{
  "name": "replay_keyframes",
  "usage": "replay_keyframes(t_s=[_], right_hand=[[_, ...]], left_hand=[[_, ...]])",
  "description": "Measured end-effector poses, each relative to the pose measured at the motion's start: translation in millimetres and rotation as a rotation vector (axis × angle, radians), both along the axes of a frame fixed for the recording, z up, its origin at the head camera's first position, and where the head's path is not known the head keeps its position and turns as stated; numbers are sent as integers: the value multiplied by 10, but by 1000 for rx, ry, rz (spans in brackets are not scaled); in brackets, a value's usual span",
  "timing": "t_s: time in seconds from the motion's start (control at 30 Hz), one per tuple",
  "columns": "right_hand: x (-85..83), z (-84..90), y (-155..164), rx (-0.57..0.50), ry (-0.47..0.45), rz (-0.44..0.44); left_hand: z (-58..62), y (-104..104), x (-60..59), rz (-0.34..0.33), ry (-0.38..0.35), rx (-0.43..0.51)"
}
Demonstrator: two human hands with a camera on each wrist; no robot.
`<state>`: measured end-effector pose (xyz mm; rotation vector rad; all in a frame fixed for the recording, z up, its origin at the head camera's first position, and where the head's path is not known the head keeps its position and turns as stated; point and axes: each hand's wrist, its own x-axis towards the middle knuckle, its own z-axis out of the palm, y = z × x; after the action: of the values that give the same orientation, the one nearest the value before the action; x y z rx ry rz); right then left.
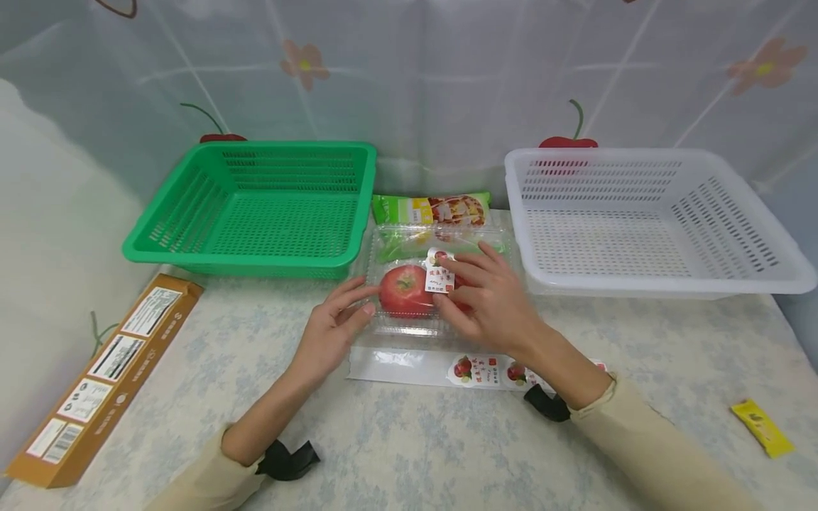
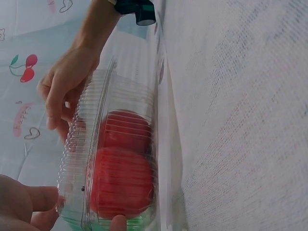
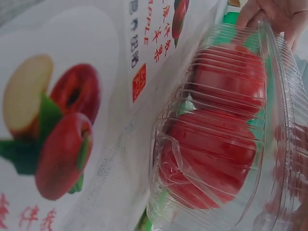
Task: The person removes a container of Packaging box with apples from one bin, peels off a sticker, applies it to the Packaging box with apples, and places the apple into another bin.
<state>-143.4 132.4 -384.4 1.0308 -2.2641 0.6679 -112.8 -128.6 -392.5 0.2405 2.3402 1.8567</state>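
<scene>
A clear plastic clamshell box (image 1: pixel 399 328) with red apples (image 1: pixel 404 291) lies at the table's middle. My left hand (image 1: pixel 361 298) rests its straight fingers against the box's left side. My right hand (image 1: pixel 460 277) lies flat on the lid, fingers on a white apple sticker (image 1: pixel 438 279). The left wrist view shows the box (image 2: pixel 115 159) end-on, my left fingertips (image 2: pixel 24 199) at its near end and the right hand (image 2: pixel 62 96) on its far side. The right wrist view shows the apples (image 3: pixel 216 139) through the ribbed lid beside a printed sticker sheet (image 3: pixel 62 120).
The sticker sheet (image 1: pixel 473 369) lies just in front of the box. Behind the box lie a green snack packet (image 1: pixel 431 209) and a clear pack. A green basket (image 1: pixel 262 206) stands back left, a white basket (image 1: pixel 639 220) back right. A brown carton (image 1: pixel 102 376) lies left, a yellow sachet (image 1: pixel 763 426) right.
</scene>
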Motion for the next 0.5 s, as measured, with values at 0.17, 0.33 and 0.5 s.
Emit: replay_keyframes(t_s=[0.17, 0.33, 0.5], right_hand=[[-14, -24, 13, -19, 27, -4], [-29, -34, 7, -47, 43, 1], [-42, -42, 14, -66, 67, -4]], left_hand=[[0, 4, -13, -3, -1, -7], [14, -5, -18, 9, -2, -3], [25, -11, -22, 3, -21, 0]])
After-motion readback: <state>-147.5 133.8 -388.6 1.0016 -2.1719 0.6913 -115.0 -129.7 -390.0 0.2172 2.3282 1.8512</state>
